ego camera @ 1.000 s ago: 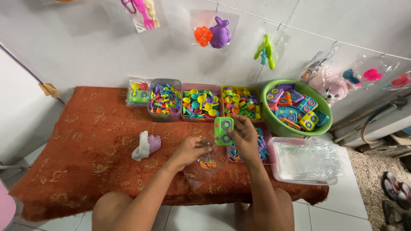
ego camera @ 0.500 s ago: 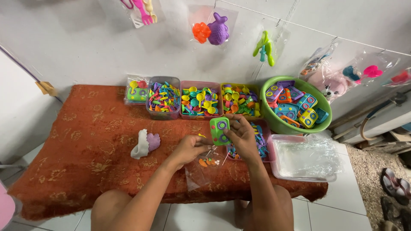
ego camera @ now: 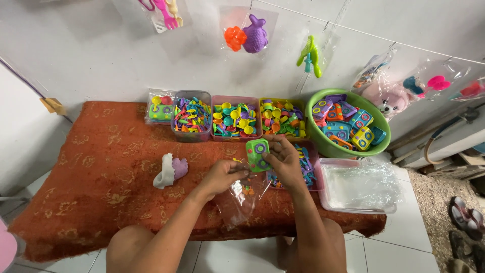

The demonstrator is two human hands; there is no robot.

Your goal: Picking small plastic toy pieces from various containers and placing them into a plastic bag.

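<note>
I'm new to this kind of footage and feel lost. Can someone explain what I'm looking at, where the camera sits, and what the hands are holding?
The camera sits on a person's head, looking down at their own bare arms. The right hand grips a small green toy stove. The left hand pinches a clear plastic bag with small bits inside. They work over a rust-red cloth-covered table. Along the back stand tubs of tiny coloured toy pieces and a green basin of more toy stoves. At right is a tray of clear bags. Bagged toys hang on the wall.
</note>
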